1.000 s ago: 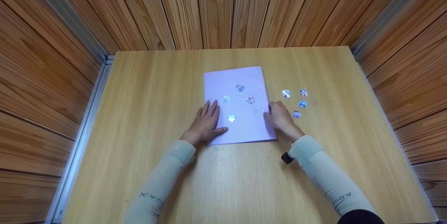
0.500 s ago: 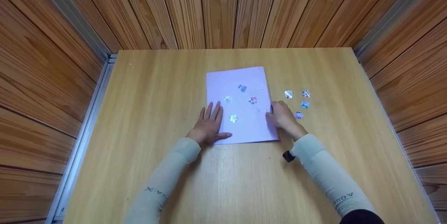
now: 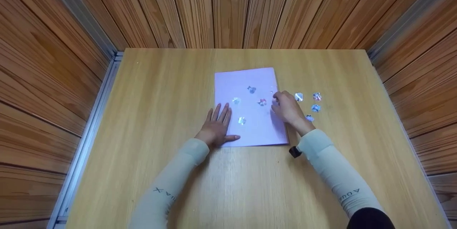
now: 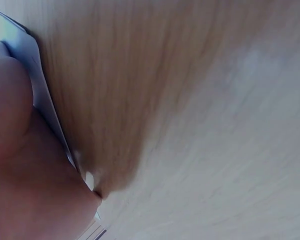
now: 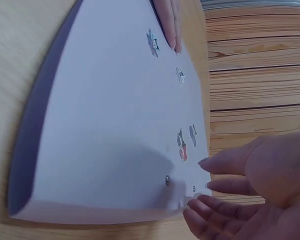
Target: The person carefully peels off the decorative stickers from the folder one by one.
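A pale purple folder (image 3: 253, 129) lies on the table, decorated with several shiny stickers, among them a bow-like one (image 3: 251, 89) and a flower-like one (image 3: 242, 120). Small round metal-looking dots (image 5: 167, 180) sit near its right edge, which bulges up a little in the right wrist view. My left hand (image 3: 216, 129) rests spread on the folder's lower left edge. Over the right edge hovers my right hand (image 3: 287, 108), its fingers loosely bent and holding nothing; in the right wrist view its fingertips (image 5: 205, 162) are just beside the folder.
Several loose stickers lie right of the folder: a whitish one (image 3: 299, 96), a multicoloured one (image 3: 317, 96), a blue one (image 3: 316, 108) and one partly behind my right wrist (image 3: 309, 118). Wood-panelled walls (image 3: 228, 11) enclose the table (image 3: 160, 89) at the back and sides.
My right hand has let go of the folder's right edge and moved up along it, away from me. The left hand keeps its place. The whole head view has shifted slightly.
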{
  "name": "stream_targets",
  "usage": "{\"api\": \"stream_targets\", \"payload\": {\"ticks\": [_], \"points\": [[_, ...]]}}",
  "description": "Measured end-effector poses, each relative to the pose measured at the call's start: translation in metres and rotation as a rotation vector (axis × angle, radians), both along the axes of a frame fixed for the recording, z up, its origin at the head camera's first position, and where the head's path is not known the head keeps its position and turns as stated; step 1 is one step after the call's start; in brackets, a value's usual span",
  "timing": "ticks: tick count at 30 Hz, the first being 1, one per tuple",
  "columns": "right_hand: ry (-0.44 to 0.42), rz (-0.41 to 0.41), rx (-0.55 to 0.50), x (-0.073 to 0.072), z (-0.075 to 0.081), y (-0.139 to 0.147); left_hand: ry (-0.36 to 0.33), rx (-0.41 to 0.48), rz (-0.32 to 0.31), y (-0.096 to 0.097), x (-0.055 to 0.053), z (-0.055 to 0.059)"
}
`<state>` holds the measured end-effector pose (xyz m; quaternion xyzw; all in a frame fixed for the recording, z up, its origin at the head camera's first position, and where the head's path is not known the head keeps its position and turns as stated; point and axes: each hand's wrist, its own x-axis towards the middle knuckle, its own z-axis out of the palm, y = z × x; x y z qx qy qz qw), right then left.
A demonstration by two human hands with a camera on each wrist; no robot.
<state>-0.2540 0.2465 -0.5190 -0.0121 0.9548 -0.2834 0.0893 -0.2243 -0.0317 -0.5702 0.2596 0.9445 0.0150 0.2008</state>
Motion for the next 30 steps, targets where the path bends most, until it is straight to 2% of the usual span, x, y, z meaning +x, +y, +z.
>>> {"api": "stream_targets", "payload": {"ticks": [3, 7, 11, 16, 21, 30], "points": [[0.007, 0.055, 0.004, -0.007, 0.001, -0.001, 0.011, -0.006, -0.006, 0.000, 0.000, 0.000], [-0.040, 0.093, 0.012, -0.015, 0.004, -0.004, 0.049, -0.036, -0.031, 0.000, 0.002, 0.006], [-0.068, 0.142, 0.037, -0.023, 0.005, -0.009, 0.066, -0.039, -0.040, -0.001, 0.003, 0.006], [-0.063, 0.227, 0.082, -0.034, 0.002, -0.012, 0.085, -0.052, -0.044, -0.001, 0.003, 0.004], [-0.062, 0.287, 0.101, -0.041, -0.004, -0.011, 0.074, -0.055, -0.035, 0.001, 0.003, 0.003], [-0.095, 0.327, 0.082, -0.047, -0.010, -0.008, 0.112, -0.078, -0.046, 0.000, 0.002, 0.002]]}}
